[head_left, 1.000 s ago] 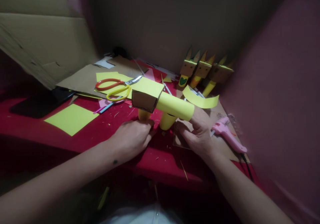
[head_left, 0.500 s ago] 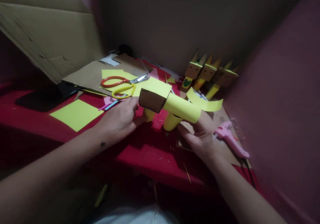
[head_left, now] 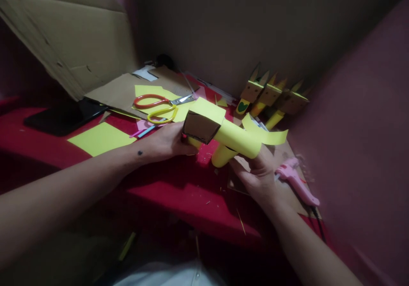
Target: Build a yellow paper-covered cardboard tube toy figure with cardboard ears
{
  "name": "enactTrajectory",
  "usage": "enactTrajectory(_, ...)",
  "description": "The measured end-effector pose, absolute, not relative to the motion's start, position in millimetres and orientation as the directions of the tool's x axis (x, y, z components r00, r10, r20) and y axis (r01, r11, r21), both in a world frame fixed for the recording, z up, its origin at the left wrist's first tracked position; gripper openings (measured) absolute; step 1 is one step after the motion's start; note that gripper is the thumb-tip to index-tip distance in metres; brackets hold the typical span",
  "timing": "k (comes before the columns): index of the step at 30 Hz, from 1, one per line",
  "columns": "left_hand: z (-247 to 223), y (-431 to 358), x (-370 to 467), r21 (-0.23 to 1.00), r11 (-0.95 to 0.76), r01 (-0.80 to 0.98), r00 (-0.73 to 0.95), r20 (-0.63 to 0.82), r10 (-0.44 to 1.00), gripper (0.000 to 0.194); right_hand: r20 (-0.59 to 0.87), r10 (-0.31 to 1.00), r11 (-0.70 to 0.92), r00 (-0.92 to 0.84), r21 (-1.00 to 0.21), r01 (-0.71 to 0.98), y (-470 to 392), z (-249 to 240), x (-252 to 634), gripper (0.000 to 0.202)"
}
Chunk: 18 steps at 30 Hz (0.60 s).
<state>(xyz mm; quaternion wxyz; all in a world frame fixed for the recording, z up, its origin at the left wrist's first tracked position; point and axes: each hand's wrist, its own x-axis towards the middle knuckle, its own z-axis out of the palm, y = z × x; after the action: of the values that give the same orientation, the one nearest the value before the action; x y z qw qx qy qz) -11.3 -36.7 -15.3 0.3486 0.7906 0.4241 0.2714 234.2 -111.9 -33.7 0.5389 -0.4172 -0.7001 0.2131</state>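
Observation:
A yellow paper figure is held between my hands above the red-covered table. It has a tube body, a box-shaped head with a bare cardboard side, and a rounded yellow piece beneath. At the head end, my left hand grips it, with the fingertips hidden behind the box. My right hand holds the other end of the tube; several of its fingers are out of sight behind or inside it. Scissors with one red and one yellow handle lie on yellow paper beyond my left hand.
A pink glue gun lies on cardboard at the right. Three cardboard-headed figures stand at the back. At left are a yellow sheet, a dark flat object and a large cardboard panel. A curled yellow strip lies behind the tube.
My left wrist and forearm have shifted up and turned flatter, the hand still at the head end. The whole view has moved slightly; the right hand keeps its hold on the tube.

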Motion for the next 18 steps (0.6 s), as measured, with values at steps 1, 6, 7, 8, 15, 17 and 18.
enactTrajectory(1, -15, -37, -12, 0.771, -0.402, 0.493, 0.493, 0.133, 0.860, 0.032, 0.572, 0.817, 0.558, -0.072, -0.753, 0.350, -112, -34, 234, 0.035)
enactTrajectory(6, -16, -36, -13, 0.756, -0.411, 0.509, 0.487, 0.140, 0.862, 0.032, 0.537, 0.843, 0.516, -0.044, -0.782, 0.350, -111, -43, 238, 0.034)
enactTrajectory(7, -16, -36, -13, 0.756, -0.407, 0.512, 0.484, 0.138, 0.864, 0.033, 0.528, 0.848, 0.507, -0.042, -0.786, 0.352, -111, -45, 239, 0.034)
enactTrajectory(8, -16, -36, -13, 0.757, -0.405, 0.513, 0.480, 0.138, 0.866, 0.033, 0.520, 0.853, 0.499, -0.042, -0.790, 0.356, -111, -46, 240, 0.034)
enactTrajectory(15, -17, -37, -13, 0.748, -0.421, 0.513, 0.474, 0.162, 0.866, 0.033, 0.488, 0.873, 0.457, -0.014, -0.806, 0.376, -112, -46, 239, 0.030)
enactTrajectory(17, -17, -37, -13, 0.737, -0.426, 0.525, 0.469, 0.168, 0.867, 0.032, 0.477, 0.879, 0.444, -0.005, -0.813, 0.376, -112, -48, 239, 0.029)
enactTrajectory(18, -17, -37, -13, 0.726, -0.428, 0.538, 0.465, 0.167, 0.869, 0.032, 0.472, 0.882, 0.438, -0.004, -0.816, 0.377, -112, -48, 240, 0.029)
